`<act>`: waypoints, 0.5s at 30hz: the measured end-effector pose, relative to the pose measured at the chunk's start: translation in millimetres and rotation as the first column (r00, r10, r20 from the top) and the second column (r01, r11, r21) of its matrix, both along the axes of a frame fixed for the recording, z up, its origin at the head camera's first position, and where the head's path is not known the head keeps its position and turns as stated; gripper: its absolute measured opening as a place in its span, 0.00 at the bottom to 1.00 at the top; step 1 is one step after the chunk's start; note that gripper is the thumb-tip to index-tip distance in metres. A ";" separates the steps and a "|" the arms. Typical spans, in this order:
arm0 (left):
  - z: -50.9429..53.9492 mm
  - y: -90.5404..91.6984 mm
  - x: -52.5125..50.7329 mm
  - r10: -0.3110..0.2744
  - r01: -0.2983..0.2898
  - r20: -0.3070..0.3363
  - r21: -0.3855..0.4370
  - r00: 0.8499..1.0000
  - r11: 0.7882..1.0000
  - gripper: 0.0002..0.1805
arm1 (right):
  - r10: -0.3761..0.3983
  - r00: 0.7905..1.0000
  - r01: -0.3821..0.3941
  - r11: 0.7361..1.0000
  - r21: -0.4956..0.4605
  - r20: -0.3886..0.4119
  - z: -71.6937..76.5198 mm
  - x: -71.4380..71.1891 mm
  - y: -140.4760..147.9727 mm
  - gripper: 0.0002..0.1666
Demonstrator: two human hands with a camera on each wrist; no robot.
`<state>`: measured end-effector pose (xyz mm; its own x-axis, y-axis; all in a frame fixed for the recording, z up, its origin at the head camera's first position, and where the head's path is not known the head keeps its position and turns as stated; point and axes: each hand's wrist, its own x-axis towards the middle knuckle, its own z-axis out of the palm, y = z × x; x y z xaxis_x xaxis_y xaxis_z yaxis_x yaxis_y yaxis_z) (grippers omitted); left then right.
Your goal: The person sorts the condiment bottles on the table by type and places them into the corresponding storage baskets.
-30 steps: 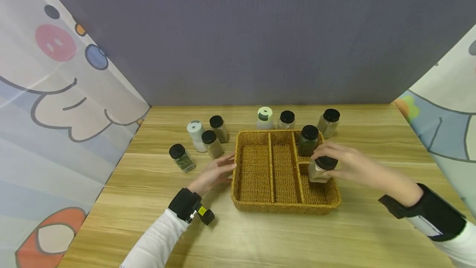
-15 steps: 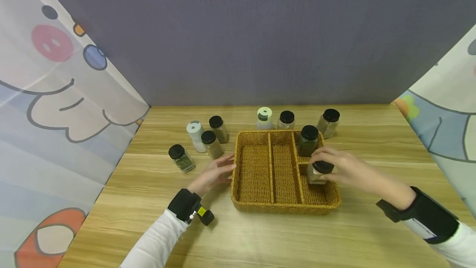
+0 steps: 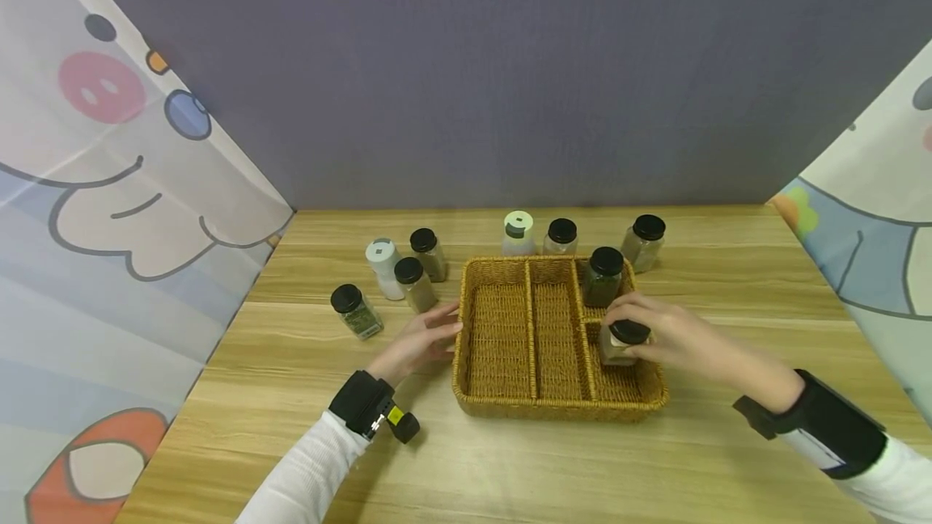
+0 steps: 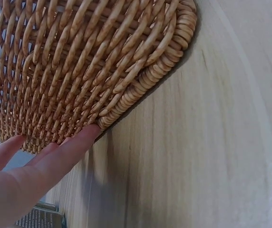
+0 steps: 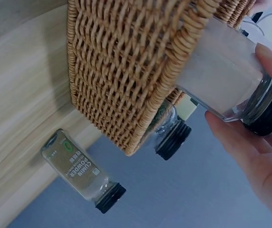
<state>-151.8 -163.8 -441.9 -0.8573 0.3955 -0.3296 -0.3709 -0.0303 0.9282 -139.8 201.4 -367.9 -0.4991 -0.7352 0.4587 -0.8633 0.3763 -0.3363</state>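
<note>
Right of centre in the head view, the right hand [image 3: 658, 330] pinches a black-lidded jar [image 3: 615, 352] inside the lower-right compartment of the wicker basket [image 3: 553, 407] — whether it touches bottom I cannot tell, as the wall hides its base in the right wrist view. The left hand [image 3: 417, 346], cut off at the left wrist view's edge, rests extended fingers on the basket's left side — at upper centre, the rim partly hides a clear jar [image 3: 561, 238]
</note>
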 end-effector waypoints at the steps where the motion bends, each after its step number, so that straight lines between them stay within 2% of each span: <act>1: -0.2 0.1 -0.1 -0.001 0.001 0.000 0.002 1.000 1.000 0.34 | -0.003 1.000 0.003 1.000 0.001 -0.005 -1.0 -0.1 -0.2 0.30; 15: 0.8 1.0 -0.1 -0.002 0.002 0.005 -0.007 1.000 1.000 0.33 | -0.007 1.000 0.007 1.000 0.015 0.002 -10.9 -2.9 -2.4 0.29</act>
